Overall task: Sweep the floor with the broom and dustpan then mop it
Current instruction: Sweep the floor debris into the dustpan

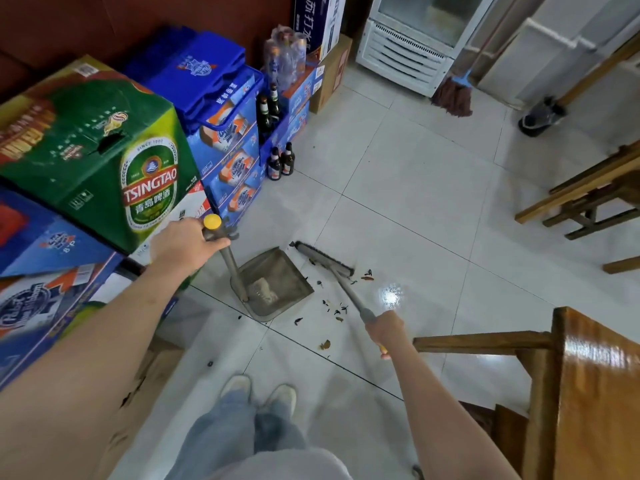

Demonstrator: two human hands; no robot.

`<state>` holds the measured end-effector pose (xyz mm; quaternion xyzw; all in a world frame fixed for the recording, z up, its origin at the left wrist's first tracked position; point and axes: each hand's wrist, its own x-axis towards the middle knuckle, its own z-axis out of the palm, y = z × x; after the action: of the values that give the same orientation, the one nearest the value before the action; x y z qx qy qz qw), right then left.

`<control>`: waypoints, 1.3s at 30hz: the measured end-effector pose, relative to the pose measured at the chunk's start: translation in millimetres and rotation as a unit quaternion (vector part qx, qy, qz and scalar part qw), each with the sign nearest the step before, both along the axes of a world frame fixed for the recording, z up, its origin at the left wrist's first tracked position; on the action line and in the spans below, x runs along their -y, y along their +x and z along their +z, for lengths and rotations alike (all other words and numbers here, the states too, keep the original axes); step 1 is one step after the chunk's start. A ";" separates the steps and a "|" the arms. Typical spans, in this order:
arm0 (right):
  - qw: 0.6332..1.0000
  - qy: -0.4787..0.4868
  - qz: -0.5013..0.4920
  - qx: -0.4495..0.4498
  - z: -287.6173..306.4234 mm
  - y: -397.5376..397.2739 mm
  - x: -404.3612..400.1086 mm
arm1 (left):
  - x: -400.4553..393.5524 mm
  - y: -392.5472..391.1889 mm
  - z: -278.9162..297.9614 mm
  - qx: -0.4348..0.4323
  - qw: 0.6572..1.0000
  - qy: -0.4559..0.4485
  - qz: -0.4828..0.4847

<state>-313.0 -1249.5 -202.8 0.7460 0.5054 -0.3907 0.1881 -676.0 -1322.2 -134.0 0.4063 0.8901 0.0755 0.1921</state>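
The left hand (188, 245) grips the dustpan (277, 285) handle, the right hand (384, 332) grips the broom (325, 259). A fast sweep could scatter the crumbs (334, 310) past the pan.

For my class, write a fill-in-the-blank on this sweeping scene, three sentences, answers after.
1. The left hand grips the handle of the ____.
2. The right hand grips the ____, whose head lies beside the dustpan.
3. The mop leans by the white ____.

Answers: dustpan; broom; fridge

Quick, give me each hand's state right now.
Left hand: grips the dustpan handle.
Right hand: grips the broom handle.
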 end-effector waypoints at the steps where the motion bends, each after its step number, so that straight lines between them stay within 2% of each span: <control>1: 1.000 0.003 -0.003 0.000 1.9 -1.6 -0.3 | 0.8 0.0 1.1 -0.001 1.000 -0.002 -0.001; 16: 0.999 0.030 0.011 -0.003 3.2 -46.5 -26.2 | 9.8 -21.1 -4.7 0.010 1.000 -0.006 0.016; 27: 0.997 0.010 0.062 0.048 5.2 -17.6 15.2 | 11.0 -23.6 -6.1 0.004 1.000 -0.004 0.006; 39: 0.999 0.032 -0.031 0.020 14.7 8.5 8.6 | 3.0 -10.8 -3.9 0.016 0.999 0.008 -0.038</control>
<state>-304.4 -1258.1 -188.1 0.7745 0.4908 -0.3647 0.1621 -686.8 -1325.2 -137.9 0.4404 0.8701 0.0815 0.2057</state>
